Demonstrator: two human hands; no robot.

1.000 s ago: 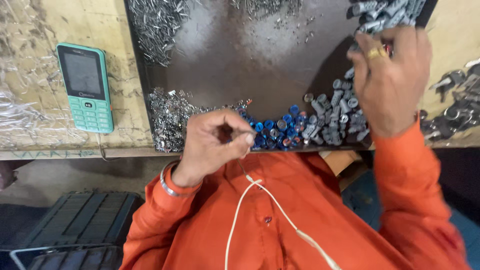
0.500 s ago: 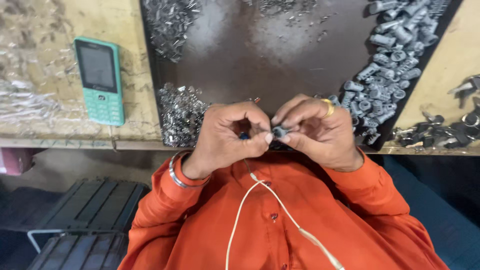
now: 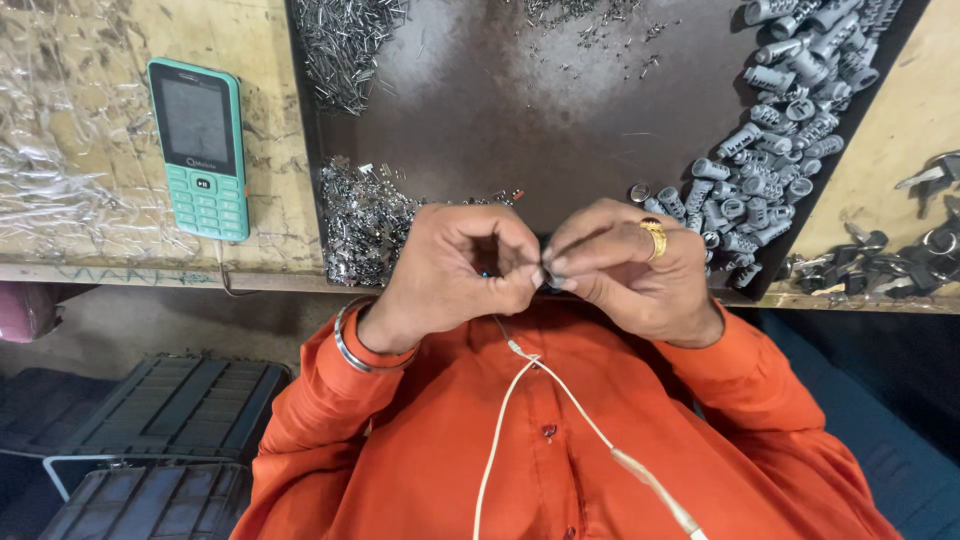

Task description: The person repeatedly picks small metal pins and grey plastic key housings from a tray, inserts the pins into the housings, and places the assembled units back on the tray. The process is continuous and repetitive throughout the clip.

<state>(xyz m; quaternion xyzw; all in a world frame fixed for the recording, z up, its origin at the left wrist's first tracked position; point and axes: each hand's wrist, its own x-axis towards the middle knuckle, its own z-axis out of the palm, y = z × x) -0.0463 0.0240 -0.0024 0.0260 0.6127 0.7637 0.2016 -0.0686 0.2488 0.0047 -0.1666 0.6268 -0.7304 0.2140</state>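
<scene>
Two hands meet at the lower centre of the frame, just over the near edge of a dark tray (image 3: 520,110). Left hand (image 3: 455,275), a metal bangle (image 3: 360,350) on its wrist, is curled with fingertips pinched together; right hand (image 3: 625,270), wearing a gold ring (image 3: 654,238), pinches from the other side, so both clench on one small part (image 3: 548,280) between them. Only a dark sliver of it shows between the fingertips — its long axis and the way it points cannot be told. Grey ribbed plastic plugs (image 3: 790,110) lie in a band along the tray's right side, running from the upper right down toward the right hand, most lying on their sides at mixed angles. Small shiny metal clips (image 3: 365,225) are heaped just left of the left hand, and thin metal pins (image 3: 345,45) sit piled at the tray's upper left. At the left of the frame a teal keypad phone (image 3: 198,148) lies face up on the wooden bench (image 3: 90,120), its long axis running up and down the frame. Dark metal pieces (image 3: 890,270) lie on the bench at the right edge. A white cord (image 3: 500,440) hangs down the orange shirt (image 3: 560,470).
</scene>
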